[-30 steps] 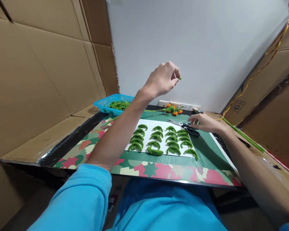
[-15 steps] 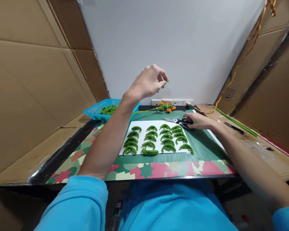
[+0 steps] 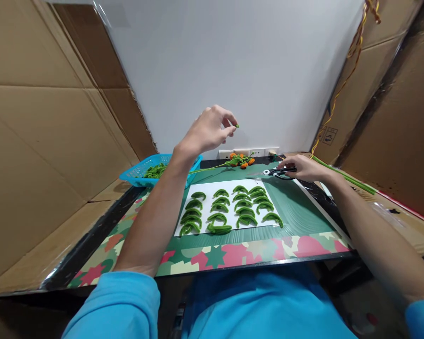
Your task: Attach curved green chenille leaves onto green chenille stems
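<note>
My left hand (image 3: 208, 130) is raised above the table, its thumb and fingers pinched on the tip of a thin green stem (image 3: 237, 126). My right hand (image 3: 301, 168) is at the far right of the green mat, fingers closed on black-handled scissors (image 3: 277, 172) lifted just off the surface. Below both hands a white sheet (image 3: 226, 207) carries several curved green pipe-cleaner leaves (image 3: 242, 205) laid in rows.
A blue basket (image 3: 141, 172) with more green pieces sits at the back left. A sprig with orange buds (image 3: 243, 160) lies by a white power strip (image 3: 249, 152). Long green stems (image 3: 342, 175) rest at the right. Cardboard walls stand on both sides.
My right hand has closed on the scissors and lifted them off the mat toward the back right. My left hand has sunk slightly, still pinching the green tip. The camera has tilted.
</note>
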